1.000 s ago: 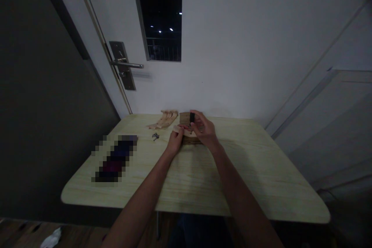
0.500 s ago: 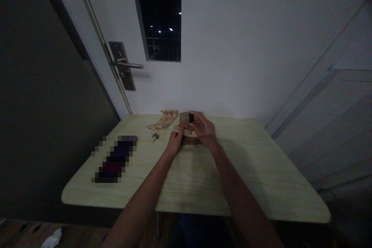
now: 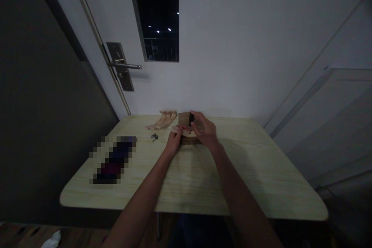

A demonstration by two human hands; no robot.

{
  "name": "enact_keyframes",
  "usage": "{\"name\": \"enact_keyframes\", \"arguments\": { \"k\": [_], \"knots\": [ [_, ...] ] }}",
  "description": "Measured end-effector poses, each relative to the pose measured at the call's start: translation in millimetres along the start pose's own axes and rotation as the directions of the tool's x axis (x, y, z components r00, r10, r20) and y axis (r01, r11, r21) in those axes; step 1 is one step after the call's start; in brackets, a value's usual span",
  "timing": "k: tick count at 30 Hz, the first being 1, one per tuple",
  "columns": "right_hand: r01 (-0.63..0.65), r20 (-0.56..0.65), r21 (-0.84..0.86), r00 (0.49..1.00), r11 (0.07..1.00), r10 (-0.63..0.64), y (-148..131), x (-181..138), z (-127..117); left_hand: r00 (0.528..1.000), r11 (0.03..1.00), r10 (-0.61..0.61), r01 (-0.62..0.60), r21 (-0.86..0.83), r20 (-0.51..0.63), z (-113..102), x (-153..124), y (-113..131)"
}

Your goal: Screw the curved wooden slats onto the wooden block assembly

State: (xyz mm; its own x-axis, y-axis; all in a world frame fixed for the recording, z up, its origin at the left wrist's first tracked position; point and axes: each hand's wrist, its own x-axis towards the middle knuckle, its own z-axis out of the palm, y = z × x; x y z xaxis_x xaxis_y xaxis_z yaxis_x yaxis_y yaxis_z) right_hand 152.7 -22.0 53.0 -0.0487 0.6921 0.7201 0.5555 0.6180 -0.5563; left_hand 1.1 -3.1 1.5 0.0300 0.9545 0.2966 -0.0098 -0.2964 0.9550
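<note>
Near the back of the table, my left hand (image 3: 174, 140) is closed on the left end of a pale wooden strip (image 3: 188, 134), pressing it with the thumb. Under and behind that strip sits a brown wooden piece (image 3: 183, 118), partly covered by both hands. In the fingertips of my right hand (image 3: 207, 131) is a black-handled screwdriver (image 3: 191, 118), held upright. Its tip points down at the strip; whether it sits on a screw is too small to tell. To the left of my left hand lies a small heap of metal screws (image 3: 154, 137).
Several curved pale wooden pieces (image 3: 166, 119) lie at the back left of the table (image 3: 261, 170). A dark, pixelated object (image 3: 114, 161) rests on the left side. Directly behind the table stands a white door with a metal handle (image 3: 126, 66).
The whole view has shifted slightly to the left. Both hands keep their holds, and the screwdriver stays upright over the strip with hardly any visible movement.
</note>
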Motion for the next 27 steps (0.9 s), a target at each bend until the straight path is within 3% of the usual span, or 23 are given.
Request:
{"name": "enact_keyframes", "arguments": {
  "k": [7, 14, 20, 27],
  "knots": [
    [-0.099, 0.113, 0.15, 0.99, 0.984, 0.082, 6.1, 0.2, -1.3, 1.0, 1.0, 0.005, -0.005, -0.002, 0.007, -0.6, 0.3, 2.2],
    [-0.109, 0.05, 0.128, 0.993, 0.986, 0.103, 5.0, 0.1, 2.9, 0.998, 1.0, 0.018, -0.017, -0.022, 0.052, -0.4, -0.2, 4.8],
    [-0.107, -0.05, 0.043, 0.993, 0.993, 0.109, 1.1, -1.3, 7.7, 1.0, 1.0, 0.007, -0.007, -0.017, 0.014, 1.2, 0.6, 1.7],
    [-0.038, -0.017, 0.032, 0.999, 0.999, 0.039, 2.3, -4.0, 5.8, 1.0, 0.998, 0.009, -0.009, -0.055, 0.007, 1.4, 1.8, -0.6]
  ]
}}
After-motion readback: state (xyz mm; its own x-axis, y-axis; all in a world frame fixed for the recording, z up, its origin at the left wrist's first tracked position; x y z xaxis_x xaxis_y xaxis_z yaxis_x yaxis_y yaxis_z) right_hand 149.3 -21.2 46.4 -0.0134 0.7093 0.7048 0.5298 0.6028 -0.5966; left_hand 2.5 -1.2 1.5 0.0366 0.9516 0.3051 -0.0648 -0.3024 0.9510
